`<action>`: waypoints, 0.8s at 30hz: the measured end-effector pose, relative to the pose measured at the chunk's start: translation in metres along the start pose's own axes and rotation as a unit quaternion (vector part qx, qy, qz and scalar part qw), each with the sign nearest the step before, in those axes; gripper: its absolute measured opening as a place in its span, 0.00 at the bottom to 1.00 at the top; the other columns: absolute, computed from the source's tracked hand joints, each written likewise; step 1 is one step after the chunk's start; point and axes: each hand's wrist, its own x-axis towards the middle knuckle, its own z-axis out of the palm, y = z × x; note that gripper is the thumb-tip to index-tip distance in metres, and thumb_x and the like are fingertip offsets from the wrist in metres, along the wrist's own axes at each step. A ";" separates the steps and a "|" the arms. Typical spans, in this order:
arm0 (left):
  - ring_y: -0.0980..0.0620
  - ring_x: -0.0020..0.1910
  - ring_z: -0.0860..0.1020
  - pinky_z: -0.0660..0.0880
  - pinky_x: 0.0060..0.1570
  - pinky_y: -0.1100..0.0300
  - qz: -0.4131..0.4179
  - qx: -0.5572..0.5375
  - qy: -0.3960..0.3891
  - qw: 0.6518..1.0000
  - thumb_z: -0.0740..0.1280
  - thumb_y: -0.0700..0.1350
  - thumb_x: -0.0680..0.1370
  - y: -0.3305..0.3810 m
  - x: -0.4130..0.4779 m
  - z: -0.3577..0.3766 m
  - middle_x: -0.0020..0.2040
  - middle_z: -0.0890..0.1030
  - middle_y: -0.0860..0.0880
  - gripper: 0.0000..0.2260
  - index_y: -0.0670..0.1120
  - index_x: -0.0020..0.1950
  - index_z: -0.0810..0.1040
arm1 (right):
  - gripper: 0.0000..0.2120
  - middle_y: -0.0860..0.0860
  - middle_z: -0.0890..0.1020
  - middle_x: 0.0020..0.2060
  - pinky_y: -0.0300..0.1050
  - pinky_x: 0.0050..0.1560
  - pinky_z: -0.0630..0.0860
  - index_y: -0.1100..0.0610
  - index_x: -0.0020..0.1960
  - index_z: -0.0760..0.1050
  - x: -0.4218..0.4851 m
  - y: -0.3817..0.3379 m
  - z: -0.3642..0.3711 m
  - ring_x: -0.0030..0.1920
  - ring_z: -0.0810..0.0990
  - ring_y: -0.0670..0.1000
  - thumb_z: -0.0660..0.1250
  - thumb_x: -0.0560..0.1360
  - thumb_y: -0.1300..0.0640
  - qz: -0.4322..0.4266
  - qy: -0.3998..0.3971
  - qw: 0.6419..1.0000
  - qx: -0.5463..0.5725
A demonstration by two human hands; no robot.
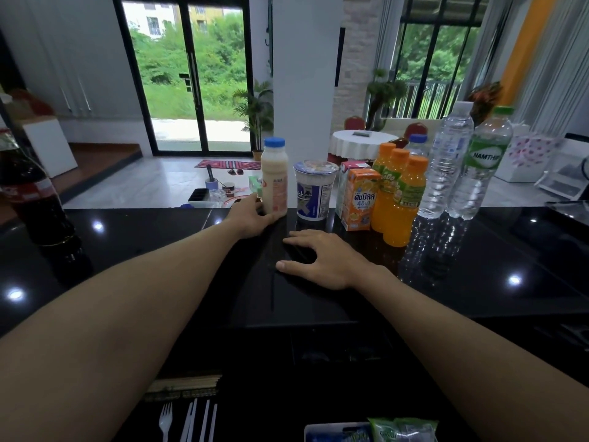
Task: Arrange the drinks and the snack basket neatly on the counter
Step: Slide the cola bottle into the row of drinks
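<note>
While the left grip [251,215] wraps the base of the upright milk bottle [274,183], the right grip [318,260] lies flat, empty, on the surface [478,282], the cup [314,193] at its 12 o'clock.

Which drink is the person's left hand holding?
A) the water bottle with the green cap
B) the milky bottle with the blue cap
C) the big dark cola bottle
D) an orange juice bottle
B: the left hand grips the base of the milky bottle with the blue cap, while the right hand lies flat on the black counter, holding nothing.
</note>
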 end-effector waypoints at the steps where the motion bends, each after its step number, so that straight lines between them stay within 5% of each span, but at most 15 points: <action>1: 0.49 0.66 0.76 0.71 0.67 0.52 -0.005 -0.018 -0.007 1.000 0.74 0.49 0.75 0.000 -0.001 -0.003 0.69 0.77 0.48 0.31 0.45 0.74 0.66 | 0.39 0.44 0.67 0.77 0.60 0.77 0.59 0.44 0.77 0.68 0.000 0.000 0.000 0.78 0.61 0.47 0.61 0.72 0.24 0.000 -0.001 1.000 -0.002; 9: 0.46 0.66 0.75 0.71 0.67 0.49 0.035 0.100 0.088 0.990 0.69 0.49 0.78 -0.025 -0.042 -0.045 0.67 0.77 0.45 0.27 0.45 0.76 0.67 | 0.43 0.49 0.67 0.76 0.58 0.73 0.65 0.48 0.77 0.67 0.010 -0.015 -0.011 0.74 0.66 0.51 0.59 0.71 0.23 0.007 -0.054 0.996 -0.064; 19: 0.47 0.56 0.77 0.75 0.58 0.49 -0.002 0.210 0.199 0.957 0.68 0.52 0.78 -0.080 -0.134 -0.127 0.57 0.80 0.47 0.16 0.46 0.62 0.79 | 0.43 0.49 0.63 0.79 0.48 0.78 0.57 0.50 0.80 0.62 0.058 -0.095 0.035 0.78 0.60 0.49 0.60 0.73 0.26 -0.080 -0.039 0.996 -0.004; 24: 0.48 0.49 0.76 0.76 0.52 0.49 -0.075 0.241 0.260 0.932 0.68 0.52 0.78 -0.107 -0.166 -0.165 0.49 0.77 0.49 0.08 0.48 0.49 0.77 | 0.42 0.50 0.60 0.80 0.53 0.79 0.54 0.49 0.80 0.61 0.077 -0.124 0.059 0.80 0.55 0.50 0.61 0.74 0.27 -0.108 -0.050 0.993 0.010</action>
